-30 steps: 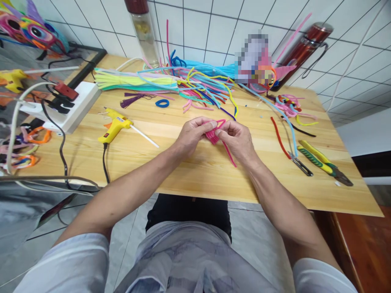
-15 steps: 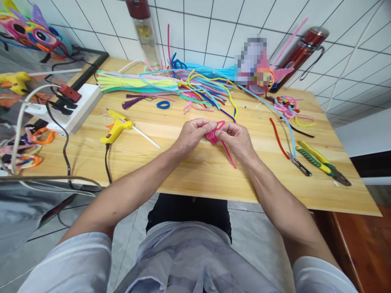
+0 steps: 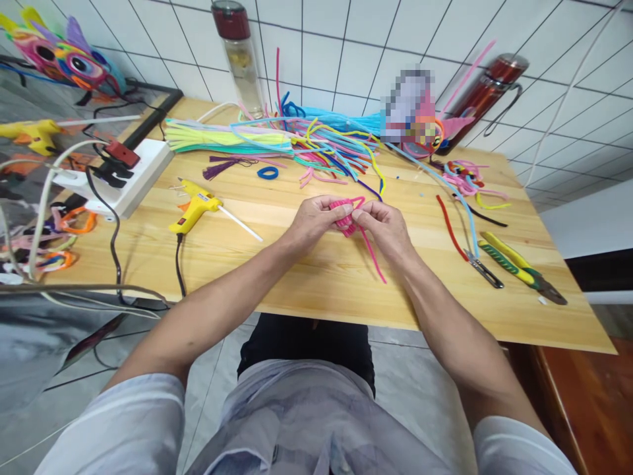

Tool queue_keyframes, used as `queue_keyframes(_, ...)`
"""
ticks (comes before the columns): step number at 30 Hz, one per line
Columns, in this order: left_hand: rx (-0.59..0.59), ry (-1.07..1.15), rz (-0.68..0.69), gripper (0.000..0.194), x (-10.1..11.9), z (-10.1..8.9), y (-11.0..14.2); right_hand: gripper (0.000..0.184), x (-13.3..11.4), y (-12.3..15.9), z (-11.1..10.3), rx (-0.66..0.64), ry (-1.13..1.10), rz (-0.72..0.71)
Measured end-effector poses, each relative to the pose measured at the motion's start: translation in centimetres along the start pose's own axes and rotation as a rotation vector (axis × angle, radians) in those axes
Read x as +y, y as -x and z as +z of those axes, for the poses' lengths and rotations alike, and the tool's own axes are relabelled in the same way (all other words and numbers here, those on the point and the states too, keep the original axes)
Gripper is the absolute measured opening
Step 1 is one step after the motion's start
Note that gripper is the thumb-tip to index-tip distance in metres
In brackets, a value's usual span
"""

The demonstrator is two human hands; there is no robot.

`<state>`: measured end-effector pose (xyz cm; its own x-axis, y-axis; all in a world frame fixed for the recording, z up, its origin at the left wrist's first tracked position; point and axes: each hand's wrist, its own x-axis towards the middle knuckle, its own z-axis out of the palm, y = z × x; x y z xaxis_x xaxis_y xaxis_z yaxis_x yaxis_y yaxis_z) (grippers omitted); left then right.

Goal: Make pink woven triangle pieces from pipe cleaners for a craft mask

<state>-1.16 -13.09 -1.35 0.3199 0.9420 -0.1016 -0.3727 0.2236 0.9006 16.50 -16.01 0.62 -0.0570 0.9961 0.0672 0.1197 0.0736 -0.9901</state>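
Both hands meet over the middle of the wooden table, around a coiled pink pipe cleaner (image 3: 347, 230). My left hand (image 3: 317, 220) pinches the bundled coils from the left, thumb on top. My right hand (image 3: 384, 224) is closed on the same pipe cleaner at its right side, thumb and forefinger together. A small loop of it rises between the hands, and a loose end slants down toward the table's front edge. The fingers hide part of the coil.
On the table (image 3: 277, 277) lie a yellow glue gun (image 3: 198, 208), a blue ring (image 3: 268, 173), a pile of coloured pipe cleaners (image 3: 227, 140), thread snips (image 3: 485, 270) and pliers (image 3: 524, 269). A white power strip (image 3: 141, 175) stands left; a glass bottle (image 3: 240, 59) and red flask (image 3: 487, 92) stand behind.
The pink coil has turned slightly between my fingers, showing more of its ridges. Its loose end hangs a little lower. My head view has shifted slightly; both hands keep their hold.
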Motion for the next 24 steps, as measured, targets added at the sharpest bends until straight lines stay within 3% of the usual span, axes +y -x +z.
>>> queue_keyframes(11, -0.096, 0.067, -0.073, 0.050, 0.2, -0.1, 0.4, 0.023, 1.0, -0.2, -0.3, 0.112, 0.073, -0.022)
queue_keyframes(19, -0.029, 0.031, -0.083, 0.040, -0.4, -0.3, 0.2, 0.020, 1.4, -0.2, -0.2, 0.154, 0.265, -0.095)
queue_keyframes(24, -0.059, 0.024, -0.067, 0.043, -0.4, -0.1, 0.1, 0.018, 1.3, -0.2, -0.2, 0.173, 0.293, -0.127)
